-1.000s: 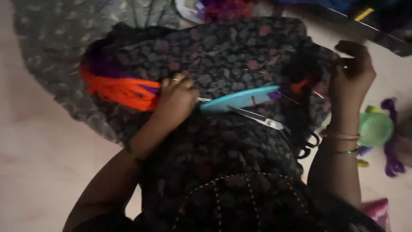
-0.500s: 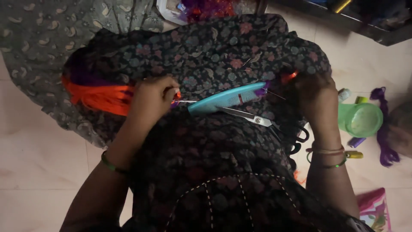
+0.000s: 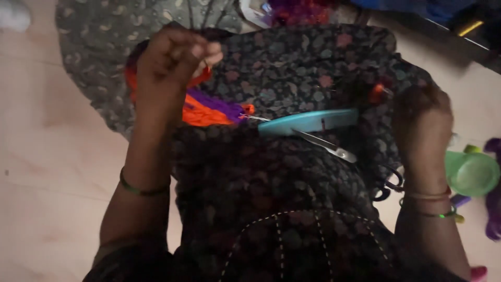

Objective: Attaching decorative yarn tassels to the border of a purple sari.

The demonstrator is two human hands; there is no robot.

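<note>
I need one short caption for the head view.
Left hand lifts orange yarn; right hand rests beside teal tool.

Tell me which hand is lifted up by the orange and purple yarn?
The left hand. It is raised, pinching orange yarn above the orange and purple crochet piece. The right hand sits lower, on the far side of the lap.

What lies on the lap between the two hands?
In the head view, a teal tool and scissors lie on the dark floral cloth between the left hand and right hand, with orange and purple yarn by the left.
</note>
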